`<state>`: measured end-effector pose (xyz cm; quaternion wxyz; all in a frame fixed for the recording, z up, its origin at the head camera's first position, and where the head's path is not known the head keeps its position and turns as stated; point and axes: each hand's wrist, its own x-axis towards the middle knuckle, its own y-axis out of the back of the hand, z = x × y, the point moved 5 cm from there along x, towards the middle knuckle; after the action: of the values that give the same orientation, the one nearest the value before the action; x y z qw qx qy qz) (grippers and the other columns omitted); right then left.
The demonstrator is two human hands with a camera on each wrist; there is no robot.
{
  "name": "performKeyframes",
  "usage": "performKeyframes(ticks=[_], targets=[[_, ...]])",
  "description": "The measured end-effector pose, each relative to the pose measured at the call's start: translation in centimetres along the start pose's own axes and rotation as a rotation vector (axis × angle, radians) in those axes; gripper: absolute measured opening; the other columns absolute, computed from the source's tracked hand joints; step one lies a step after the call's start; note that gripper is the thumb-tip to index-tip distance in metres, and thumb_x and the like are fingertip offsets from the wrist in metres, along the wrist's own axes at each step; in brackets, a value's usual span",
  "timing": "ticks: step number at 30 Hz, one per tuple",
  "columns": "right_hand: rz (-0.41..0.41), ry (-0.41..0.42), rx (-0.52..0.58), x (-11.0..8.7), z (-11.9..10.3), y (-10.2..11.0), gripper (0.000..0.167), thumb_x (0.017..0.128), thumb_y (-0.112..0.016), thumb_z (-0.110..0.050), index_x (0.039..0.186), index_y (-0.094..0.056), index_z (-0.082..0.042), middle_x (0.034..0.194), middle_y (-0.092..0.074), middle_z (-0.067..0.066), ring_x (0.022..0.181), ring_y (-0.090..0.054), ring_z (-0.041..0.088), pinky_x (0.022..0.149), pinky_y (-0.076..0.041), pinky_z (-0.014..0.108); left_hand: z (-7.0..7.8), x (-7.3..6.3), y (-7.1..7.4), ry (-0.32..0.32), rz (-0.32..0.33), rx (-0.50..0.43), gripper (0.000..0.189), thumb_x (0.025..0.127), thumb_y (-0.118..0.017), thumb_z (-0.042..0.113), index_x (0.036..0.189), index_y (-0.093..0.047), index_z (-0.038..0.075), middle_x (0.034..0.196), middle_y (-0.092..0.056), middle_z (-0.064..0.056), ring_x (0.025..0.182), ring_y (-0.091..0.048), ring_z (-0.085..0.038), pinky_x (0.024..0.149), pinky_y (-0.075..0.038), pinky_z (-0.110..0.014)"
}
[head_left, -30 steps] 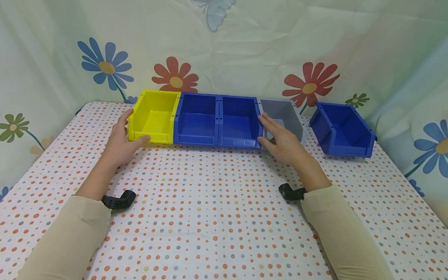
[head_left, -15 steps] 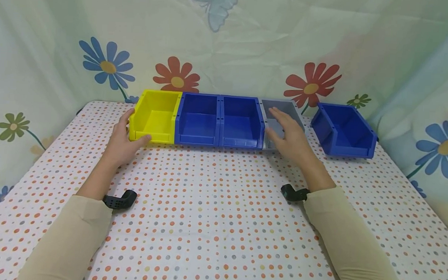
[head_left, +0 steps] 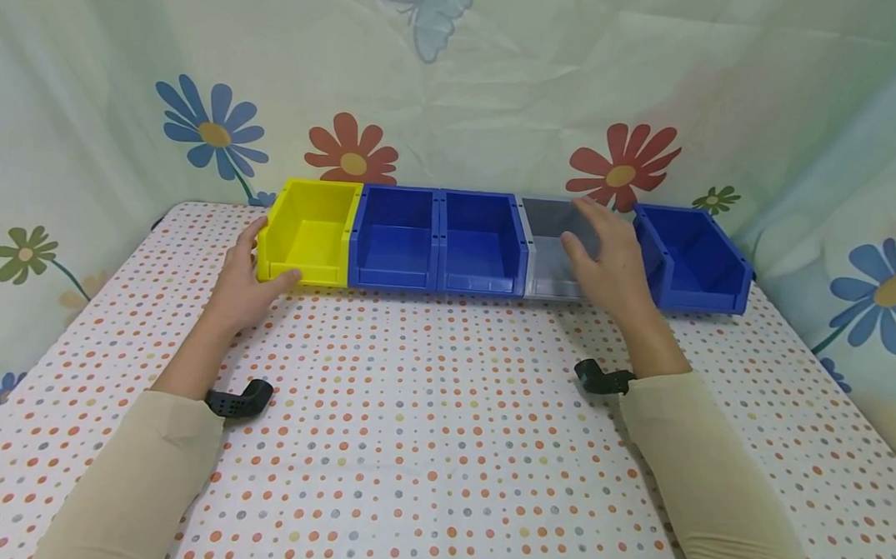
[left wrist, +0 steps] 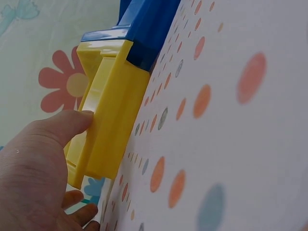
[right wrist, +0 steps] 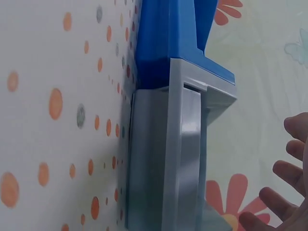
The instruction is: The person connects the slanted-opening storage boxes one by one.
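My left hand [head_left: 247,286] holds the front left corner of a yellow storage bin [head_left: 307,273]. In the left wrist view, the thumb [left wrist: 72,124] lies on the bin's front lip while the other fingers are partly hidden beyond its side. Two blue storage bins [head_left: 395,278] continue the row to the right, side by side, with a grey storage bin [head_left: 554,286] at the end. Above the grey bin's right side hovers my right hand [head_left: 612,262], fingers spread and holding nothing. The right wrist view has its fingers [right wrist: 279,204] apart from the grey bin.
Another blue bin [head_left: 706,300] stands apart at the right, turned at an angle and partly behind my right hand. A dotted cloth [head_left: 396,444] covers the table. Behind the bins hangs a flowered curtain [head_left: 486,106].
My right hand has left the wall between the right blue bin and the grey bin, moving rightward to over the grey bin's right side. The left hand and bins stay put.
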<state>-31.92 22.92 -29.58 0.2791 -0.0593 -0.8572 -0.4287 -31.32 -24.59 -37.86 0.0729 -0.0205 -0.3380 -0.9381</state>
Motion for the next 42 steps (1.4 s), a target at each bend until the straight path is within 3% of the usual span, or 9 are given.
performKeyframes(ticks=[11,25,36,42], targets=[[0.137,-0.115,0.027,-0.1,1.5,3.8,0.053,0.106,-0.053,-0.024,0.157,-0.045,-0.013,0.161,-0.044,0.015,0.154,-0.034,0.034,0.129,-0.022,0.056,0.0,0.0,0.0,-0.001,0.000,-0.005,0.097,0.098,-0.068,0.034,0.167,0.001,0.035,0.172,-0.011,-0.020,0.153,-0.025,-0.047,0.124,-0.027,-0.067],[0.255,-0.187,0.004,-0.3,2.6,6.5,0.051,0.105,-0.052,-0.026,0.154,-0.050,-0.013,0.160,-0.047,0.013,0.153,-0.036,0.030,0.131,-0.021,0.050,0.0,-0.1,0.1,-0.012,-0.008,-0.008,0.097,0.098,-0.068,0.034,0.167,0.001,0.034,0.171,-0.011,-0.021,0.154,-0.024,-0.048,0.124,-0.026,-0.066],[0.351,-0.412,-0.010,-1.1,5.5,8.9,0.051,0.107,-0.045,-0.034,0.156,-0.049,-0.020,0.163,-0.044,0.001,0.154,-0.033,0.017,0.131,-0.021,0.036,0.2,-0.1,0.2,-0.008,-0.008,0.004,0.098,0.099,-0.068,0.033,0.167,0.001,0.033,0.171,-0.011,-0.021,0.154,-0.025,-0.048,0.124,-0.026,-0.066],[0.419,-0.514,-0.019,-1.6,7.3,10.2,0.051,0.105,-0.043,-0.031,0.155,-0.050,-0.020,0.162,-0.045,0.001,0.154,-0.033,0.016,0.130,-0.021,0.034,0.2,-0.1,0.2,-0.012,-0.007,0.000,0.097,0.099,-0.068,0.033,0.167,0.001,0.033,0.171,-0.012,-0.022,0.154,-0.025,-0.048,0.124,-0.025,-0.066]])
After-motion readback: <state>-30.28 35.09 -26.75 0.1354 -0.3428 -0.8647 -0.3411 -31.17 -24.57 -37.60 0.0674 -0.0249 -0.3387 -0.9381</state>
